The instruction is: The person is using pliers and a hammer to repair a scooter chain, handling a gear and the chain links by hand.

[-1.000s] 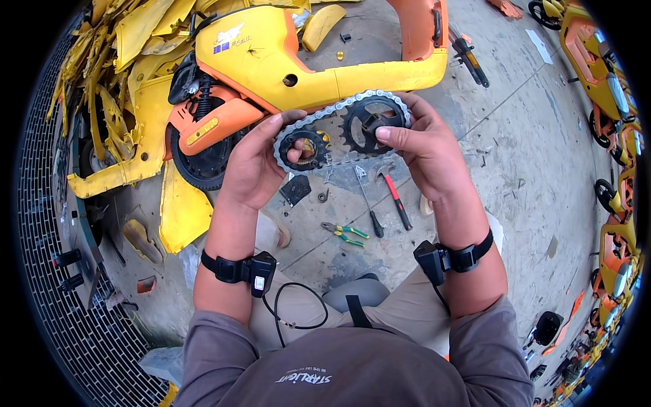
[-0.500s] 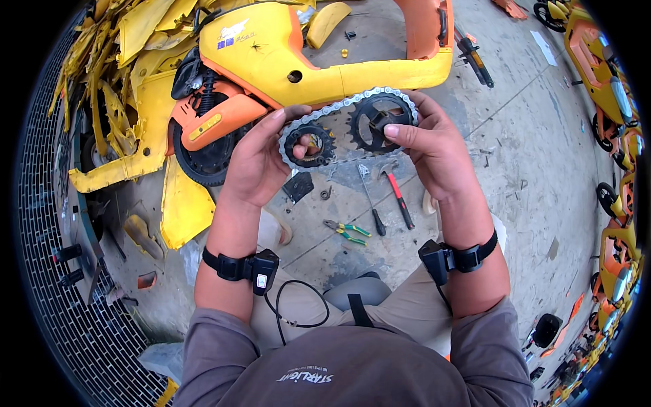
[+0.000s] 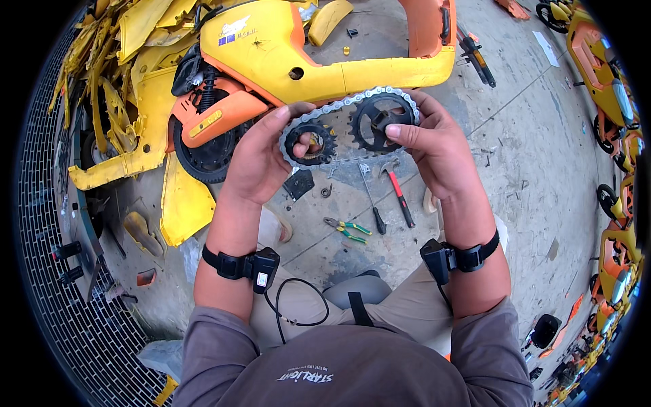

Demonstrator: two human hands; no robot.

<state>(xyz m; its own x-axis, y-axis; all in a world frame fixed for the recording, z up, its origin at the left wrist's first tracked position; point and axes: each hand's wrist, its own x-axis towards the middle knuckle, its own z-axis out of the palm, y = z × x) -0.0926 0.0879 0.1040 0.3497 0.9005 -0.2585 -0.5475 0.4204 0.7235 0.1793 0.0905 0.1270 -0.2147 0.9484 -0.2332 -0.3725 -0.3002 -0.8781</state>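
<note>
Between my two hands a silver chain (image 3: 352,100) loops around two black sprockets, held up above the ground. My left hand (image 3: 261,152) is closed around the smaller sprocket (image 3: 325,144), with a finger poking through its middle. The thumb of my right hand (image 3: 437,146) presses on the face of the larger sprocket (image 3: 361,129), while the fingers wrap behind it and the chain. The upper run of chain arches over both sprockets; the lower run is harder to make out against the ground.
Below lie pliers with green-yellow handles (image 3: 354,232), a screwdriver (image 3: 378,220) and a red-black hammer (image 3: 401,200). A yellow-orange scooter body (image 3: 325,74) lies ahead. Yellow panels (image 3: 146,41) pile up at the far left; more scooter bodies (image 3: 614,254) line the right.
Hardly anything differs. Both hands hold the chain and sprockets in nearly the same place; the view has shifted very slightly.
</note>
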